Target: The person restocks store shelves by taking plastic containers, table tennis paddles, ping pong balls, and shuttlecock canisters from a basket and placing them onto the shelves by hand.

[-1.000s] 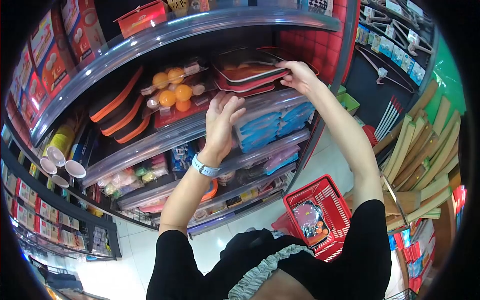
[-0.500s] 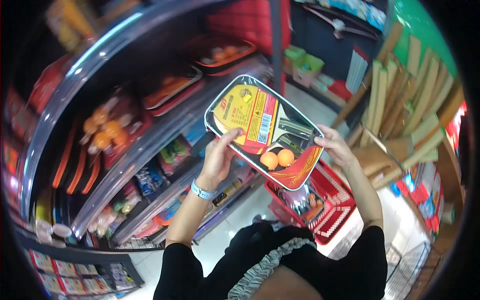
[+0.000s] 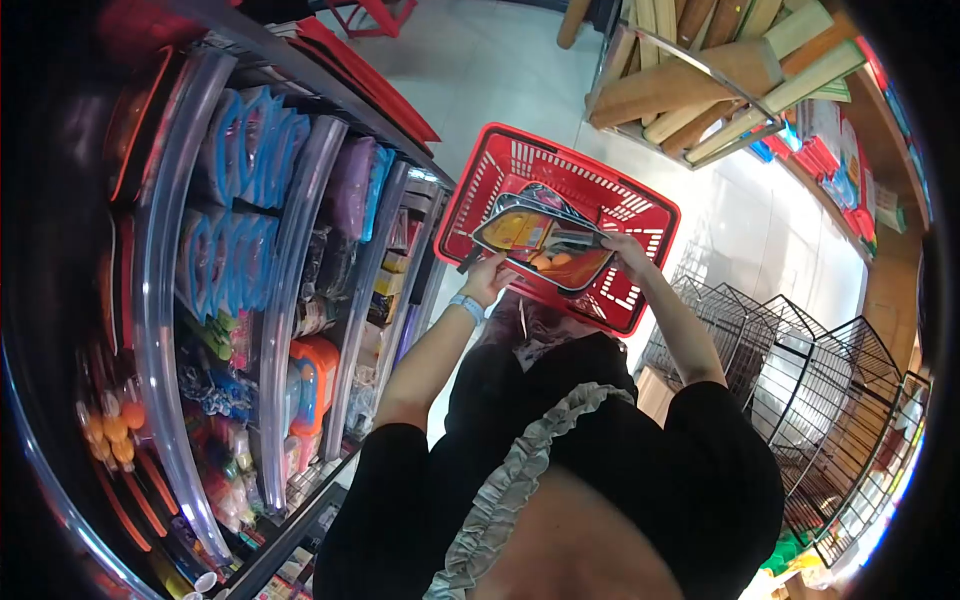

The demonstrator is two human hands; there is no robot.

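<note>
The left hand (image 3: 487,278) and right hand (image 3: 628,257), set apart, grip the near edge and right end of a flat, dark-rimmed pack (image 3: 548,243) with two orange balls (image 3: 551,260). It sits between them, over the opening of a slotted red plastic basket (image 3: 600,180). It looks light, fairly stiff and slick-faced; the rim seems the surest hold. Print on its yellow label (image 3: 522,230) is too small to read.

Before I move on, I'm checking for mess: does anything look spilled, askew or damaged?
Mildly: a broad brown piece slants across the paler lengths at upper right, looking untidy. I see no spill or obvious damage.
</note>
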